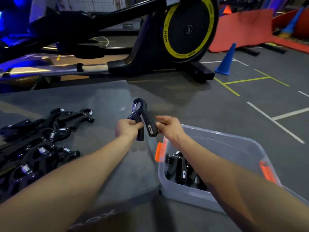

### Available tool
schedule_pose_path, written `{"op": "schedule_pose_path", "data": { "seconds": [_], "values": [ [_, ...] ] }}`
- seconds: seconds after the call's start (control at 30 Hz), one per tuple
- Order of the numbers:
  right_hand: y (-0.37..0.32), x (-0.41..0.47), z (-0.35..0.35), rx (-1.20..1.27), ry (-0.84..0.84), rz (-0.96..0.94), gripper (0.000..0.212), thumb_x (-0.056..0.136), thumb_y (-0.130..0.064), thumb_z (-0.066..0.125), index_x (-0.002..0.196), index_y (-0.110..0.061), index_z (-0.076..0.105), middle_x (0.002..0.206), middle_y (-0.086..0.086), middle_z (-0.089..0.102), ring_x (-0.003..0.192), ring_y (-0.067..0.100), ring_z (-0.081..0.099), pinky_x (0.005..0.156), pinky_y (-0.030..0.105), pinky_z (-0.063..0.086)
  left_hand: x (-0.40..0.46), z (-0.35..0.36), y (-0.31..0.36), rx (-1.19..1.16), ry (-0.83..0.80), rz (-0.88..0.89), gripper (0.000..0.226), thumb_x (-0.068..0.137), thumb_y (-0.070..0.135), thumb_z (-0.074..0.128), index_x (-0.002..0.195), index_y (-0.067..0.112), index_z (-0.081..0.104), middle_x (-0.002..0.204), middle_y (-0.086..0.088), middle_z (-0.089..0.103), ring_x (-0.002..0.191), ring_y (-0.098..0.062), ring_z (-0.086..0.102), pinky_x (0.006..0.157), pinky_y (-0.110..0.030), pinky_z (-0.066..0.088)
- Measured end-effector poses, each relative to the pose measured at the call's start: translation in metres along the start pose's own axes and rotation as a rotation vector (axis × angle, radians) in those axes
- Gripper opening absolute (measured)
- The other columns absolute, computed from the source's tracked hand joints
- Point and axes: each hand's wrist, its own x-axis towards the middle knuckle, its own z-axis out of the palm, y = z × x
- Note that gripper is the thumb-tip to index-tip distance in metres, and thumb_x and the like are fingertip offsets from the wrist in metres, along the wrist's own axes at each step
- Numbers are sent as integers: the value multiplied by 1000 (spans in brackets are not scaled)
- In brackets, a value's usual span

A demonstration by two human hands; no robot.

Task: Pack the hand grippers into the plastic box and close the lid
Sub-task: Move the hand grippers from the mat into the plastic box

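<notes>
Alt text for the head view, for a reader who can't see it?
Left hand grips a black spring hand gripper beside the right hand, above a clear plastic box with orange latches holding several grippers. More black grippers lie piled left, on the clear lid.

Holding one hand gripper point(143, 119) between both hands, left point(127, 128) gripping, right point(168, 127) touching, above plastic box point(234, 144).

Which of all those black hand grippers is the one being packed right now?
Start at the clear plastic box with orange latches. Just beyond its left corner, the left hand grips one hand gripper in the air. Unlike the pile of grippers lying further left, it stands upright, spring on top.
</notes>
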Motion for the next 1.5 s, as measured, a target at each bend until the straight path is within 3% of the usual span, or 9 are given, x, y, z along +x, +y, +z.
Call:
{"op": "schedule_pose_path", "data": {
  "seconds": [0.1, 0.23, 0.47, 0.57, 0.83, 1.07, 1.23, 1.4, 1.5],
  "values": [
    [-3, -11, -20, -84, 58, -67, 38, 92, -4, 55, 130, 0, 51, 120, 15, 62, 103, 22, 60, 95, 27, 45, -19, 22, 11, 155, 46, 68, 38, 73, 23, 75, 50, 18, 44, 72, -5, 59, 70, -24, 55, 70, -24, 42],
    [5, -22, -49, -182, 108, -107, 35, 81, 0, 66, 115, -7, 63, 89, 8, 65, 77, 19, 59, 80, 36, 56, -39, 62, 21, 206, 21, 142, 44, 71, 26, 74, 46, 12, 40, 52, -3, 49, 61, -26, 46, 55, -26, 33],
    [40, -31, -102, -305, 335, -27, 45, 73, -4, 74, 115, -15, 63, 107, 6, 49, 79, 31, 67, 77, 46, 58, -77, 127, 24, 244, -66, 222, 12, 71, 27, 75, 74, 18, 67, 90, -5, 75, 92, -23, 68, 78, -27, 47],
    [59, -36, -129, -342, 411, 56, 28, 70, -1, 70, 94, -14, 67, 93, 14, 67, 72, 33, 69, 70, 45, 59, -91, 159, 16, 230, -167, 268, 24, 72, 24, 76, 92, 12, 71, 96, -5, 75, 94, -21, 68, 82, -28, 49],
    [121, -53, -196, -199, 545, 276, 37, 66, 6, 65, 98, -13, 70, 84, 6, 72, 79, 30, 71, 75, 47, 58, -123, 217, -18, 223, -542, 325, 40, 78, 11, 72, 115, 5, 61, 110, -12, 66, 102, -26, 63, 96, -37, 49],
    [161, -65, -231, -158, 608, 411, 33, 70, 10, 66, 94, -13, 67, 75, 5, 64, 67, 29, 63, 72, 48, 58, -112, 230, -33, 557, -486, 566, 52, 84, 21, 66, 132, 17, 47, 136, -2, 45, 125, -23, 46, 105, -37, 39],
    [183, -46, -233, -148, 642, 546, 25, 71, 8, 65, 65, -16, 60, 72, 11, 68, 73, 37, 70, 70, 49, 59, -94, 239, -36, 735, -480, 664, 63, 84, 17, 65, 139, 20, 37, 143, 4, 37, 131, -22, 36, 104, -36, 35],
    [211, -30, -228, -173, 630, 611, 23, 67, -1, 68, 82, -18, 71, 88, 15, 74, 84, 37, 71, 79, 45, 58, -78, 252, -32, 784, -447, 708, 74, 83, 14, 65, 145, 26, 26, 152, 9, 24, 139, -19, 26, 110, -36, 30],
    [220, -27, -226, -157, 644, 653, 18, 68, 0, 65, 73, -18, 68, 87, 14, 73, 82, 37, 70, 79, 44, 59, -66, 262, -29, 816, -446, 769, 79, 83, 12, 66, 146, 26, 22, 156, 9, 18, 144, -17, 17, 116, -34, 21]
  ]
}}
